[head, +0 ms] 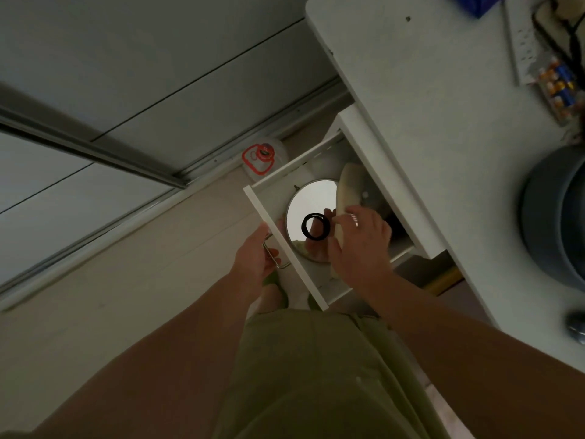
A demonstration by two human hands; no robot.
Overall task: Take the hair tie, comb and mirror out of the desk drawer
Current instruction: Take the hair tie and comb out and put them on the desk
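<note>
The white desk drawer [269, 217] stands pulled out. In it lies a round mirror [311, 198], face up. A black hair tie [316, 226] hangs just over the mirror glass, pinched at its right side by the fingertips of my right hand [361, 245]. My left hand [256, 251] grips the drawer's metal handle [282, 265] on the front panel. A cream-coloured elongated thing [348, 182] lies beside the mirror, partly under my right hand; I cannot tell whether it is the comb.
The white desk top [427, 122] runs along the right, with a power strip [522, 42], batteries [560, 87] and a grey round tub [554, 217]. On the floor behind the drawer stands a clear box with a red lid [264, 156].
</note>
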